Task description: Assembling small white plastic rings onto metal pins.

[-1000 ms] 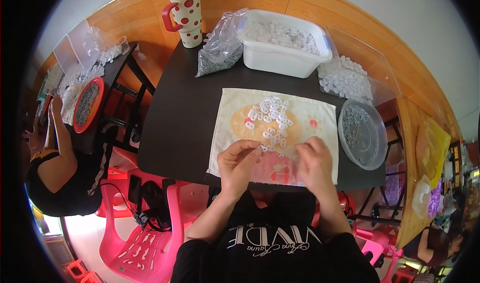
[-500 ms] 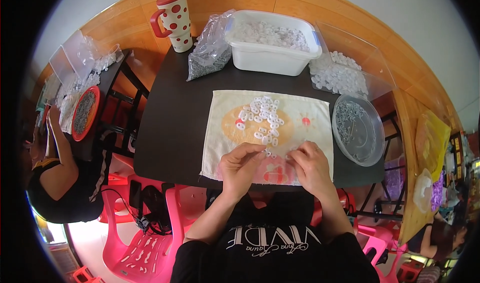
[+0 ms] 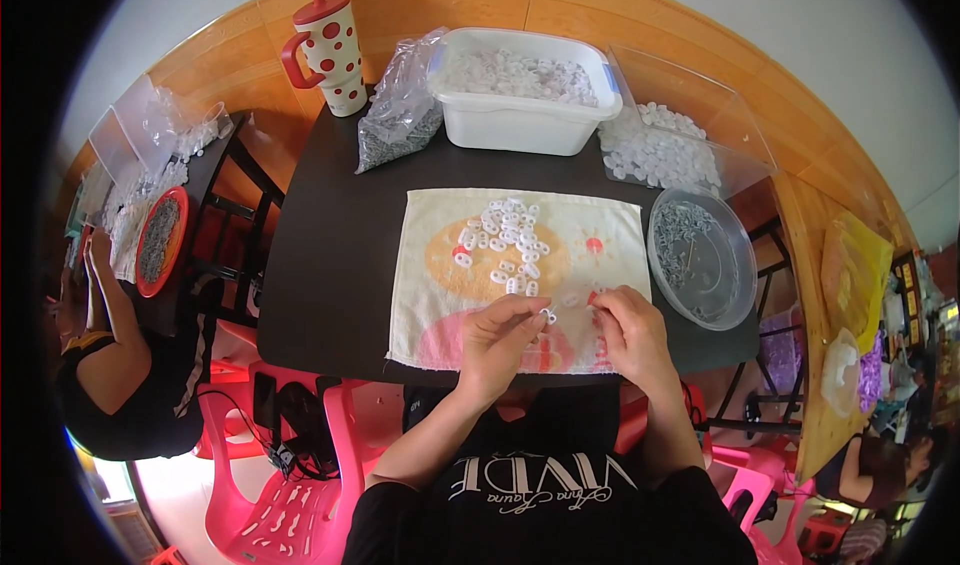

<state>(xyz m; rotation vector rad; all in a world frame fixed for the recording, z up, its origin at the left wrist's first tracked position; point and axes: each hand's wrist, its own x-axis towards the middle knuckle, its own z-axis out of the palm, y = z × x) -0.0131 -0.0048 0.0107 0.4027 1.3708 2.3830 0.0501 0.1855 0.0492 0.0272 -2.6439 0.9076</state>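
Between the thumb and fingertips of my left hand (image 3: pixel 497 343) is a small white two-holed plastic piece (image 3: pixel 548 317), held over the lower middle of the cloth. To its right, my right hand (image 3: pixel 632 337) has its thumb and fingers drawn together in a pinch. Whatever lies in that pinch is too small to make out. Both hands hover just above a cream printed cloth (image 3: pixel 410 265). A loose pile of similar white pieces (image 3: pixel 508 230) rests on the cloth, beyond my fingers.
Right of the cloth sits a clear round tub (image 3: pixel 722 300) with small grey metal parts. Along the back stand a spotted tumbler (image 3: pixel 333 55), a bag of grey parts (image 3: pixel 400 140), a white bin (image 3: pixel 520 125) and a clear box of white pieces (image 3: pixel 660 150). Another person (image 3: pixel 120 365) sits left.
The head view has shifted slightly. My left hand has come a little to the right, its white piece now showing more clearly. My right hand stays pinched, a little further right.
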